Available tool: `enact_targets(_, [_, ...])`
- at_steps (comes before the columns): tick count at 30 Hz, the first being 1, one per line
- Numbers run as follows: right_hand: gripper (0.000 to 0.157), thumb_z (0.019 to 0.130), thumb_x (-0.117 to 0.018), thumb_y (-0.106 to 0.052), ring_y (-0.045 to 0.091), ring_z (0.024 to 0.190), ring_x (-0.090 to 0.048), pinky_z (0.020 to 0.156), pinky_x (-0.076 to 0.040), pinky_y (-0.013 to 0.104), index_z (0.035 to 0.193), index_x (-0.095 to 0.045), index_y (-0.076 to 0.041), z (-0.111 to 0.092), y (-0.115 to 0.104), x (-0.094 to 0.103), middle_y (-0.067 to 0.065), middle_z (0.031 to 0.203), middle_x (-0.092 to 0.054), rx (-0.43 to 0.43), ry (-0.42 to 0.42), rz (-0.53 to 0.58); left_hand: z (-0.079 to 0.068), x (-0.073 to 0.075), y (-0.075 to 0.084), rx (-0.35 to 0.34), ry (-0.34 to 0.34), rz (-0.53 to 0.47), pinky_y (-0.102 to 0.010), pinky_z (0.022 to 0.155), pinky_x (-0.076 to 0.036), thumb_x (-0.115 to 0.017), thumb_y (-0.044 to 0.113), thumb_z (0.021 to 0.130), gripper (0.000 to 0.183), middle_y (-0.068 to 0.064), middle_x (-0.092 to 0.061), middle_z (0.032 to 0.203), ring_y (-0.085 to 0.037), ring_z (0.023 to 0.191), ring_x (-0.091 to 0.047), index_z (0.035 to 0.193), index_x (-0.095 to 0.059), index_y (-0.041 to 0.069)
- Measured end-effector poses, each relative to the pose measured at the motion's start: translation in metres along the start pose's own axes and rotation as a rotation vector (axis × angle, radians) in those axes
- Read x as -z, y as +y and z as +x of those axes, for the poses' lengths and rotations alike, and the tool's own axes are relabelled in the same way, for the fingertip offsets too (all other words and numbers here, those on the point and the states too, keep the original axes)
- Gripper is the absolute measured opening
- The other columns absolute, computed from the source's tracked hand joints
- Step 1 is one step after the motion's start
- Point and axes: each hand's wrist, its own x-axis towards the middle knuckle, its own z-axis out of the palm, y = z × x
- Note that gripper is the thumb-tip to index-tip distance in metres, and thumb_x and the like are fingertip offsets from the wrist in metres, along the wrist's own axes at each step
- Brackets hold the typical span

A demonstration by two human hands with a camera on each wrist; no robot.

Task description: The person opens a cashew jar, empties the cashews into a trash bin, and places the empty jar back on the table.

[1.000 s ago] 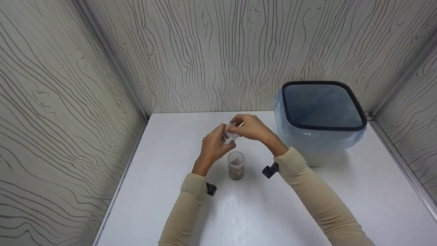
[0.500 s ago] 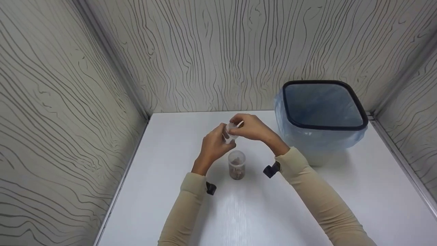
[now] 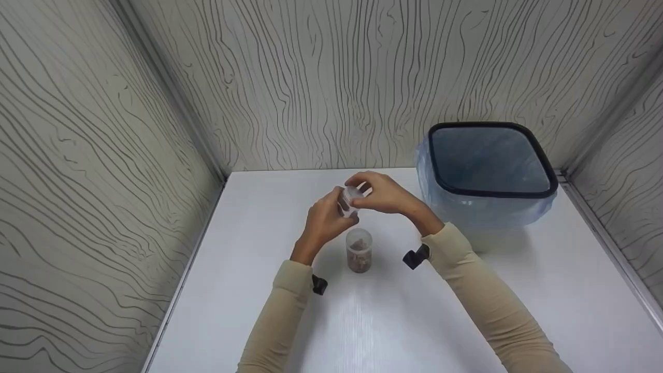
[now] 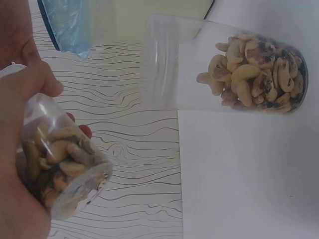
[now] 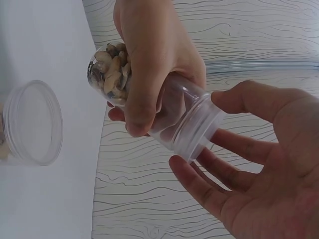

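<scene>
Two clear jars over a white desk (image 3: 222, 269). The held jar (image 4: 44, 110) is tilted and raised, just beyond the standing jar (image 4: 187, 89). The left hand (image 3: 325, 217) has its fingers wrapped closely round the body; the right hand (image 3: 382, 192) has its thumb and fingers curved round what appears to be a translucent cap (image 5: 202, 132) at the mouth end (whether it is fully seated cannot be told). Handling: the held jar is probably light, fairly stiff plastic, its smooth wall liable to slip; the body suits a firm wrap, the cap's edge a lighter hold at several points. Contents: cashew nuts (image 4: 65, 149) lie toward the base of the held jar and would likely shift if it were tipped. The standing jar, upright, contains further nuts (image 4: 244, 74) to roughly mid-height. At right stands a dark-rimmed bin (image 3: 492, 195) with a blue liner (image 3: 481, 210).
</scene>
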Motion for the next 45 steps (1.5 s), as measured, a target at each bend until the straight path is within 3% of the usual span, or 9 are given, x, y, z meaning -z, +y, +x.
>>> enact_targets(13, [0.053, 0.090, -0.069, -0.001, 0.039, 0.134, -0.059, 0.109, -0.055, 0.056, 0.142, -0.061, -0.002, -0.0005, 0.0045, 0.0025, 0.018, 0.147, -0.059, 0.082, -0.036, 0.098, 0.0017, 0.0049, 0.0021, 0.016, -0.037, -0.038, -0.029, 0.072, -0.056, -0.082, 0.027, 0.087, 0.044, 0.000, -0.073, 0.099, -0.013, 0.084, -0.066, 0.123, -0.063, 0.012])
enact_targets(21, [0.053, 0.090, -0.069, -0.002, 0.039, 0.136, -0.058, 0.109, -0.053, 0.058, 0.143, -0.061, -0.005, -0.0004, 0.0067, 0.0015, 0.017, 0.148, -0.059, 0.090, -0.036, 0.084, 0.0019, 0.0055, 0.0025, 0.020, -0.037, -0.028, -0.029, 0.071, -0.054, -0.082, 0.028, 0.086, 0.049, -0.003, -0.073, 0.102, -0.014, 0.083, -0.064, 0.127, -0.062, 0.010])
enact_targets(28, [0.054, 0.096, -0.071, -0.009, 0.039, 0.137, -0.057, 0.109, -0.054, 0.056, 0.148, -0.058, -0.003, -0.0037, 0.0037, 0.0050, 0.018, 0.152, -0.057, 0.108, -0.045, 0.080, 0.0020, 0.0045, 0.0021, 0.004, -0.036, -0.035, -0.029, 0.069, -0.054, -0.081, 0.027, 0.087, 0.049, -0.002, -0.073, 0.100, -0.013, 0.081, -0.064, 0.129, -0.063, 0.010])
enact_targets(37, [0.055, 0.105, -0.068, -0.032, 0.040, 0.138, -0.059, 0.107, -0.055, 0.055, 0.151, -0.056, -0.004, -0.0024, -0.0008, 0.0068, 0.019, 0.153, -0.058, -0.004, 0.031, 0.003, 0.0033, 0.0060, 0.0044, -0.019, -0.013, -0.012, -0.031, 0.070, -0.057, -0.083, 0.027, 0.086, 0.048, -0.002, -0.075, 0.103, -0.014, 0.083, -0.067, 0.127, -0.065, 0.010])
enact_targets(45, [0.061, 0.108, -0.060, -0.045, 0.038, 0.130, -0.066, 0.090, -0.064, 0.045, 0.151, -0.054, -0.003, 0.0004, -0.0031, 0.0054, 0.022, 0.148, -0.059, -0.138, 0.030, 0.059, 0.0048, 0.0059, 0.0041, -0.020, -0.010, 0.025, -0.030, 0.071, -0.057, -0.084, 0.026, 0.085, 0.050, -0.002, -0.075, 0.104, -0.014, 0.083, -0.067, 0.127, -0.064, 0.010])
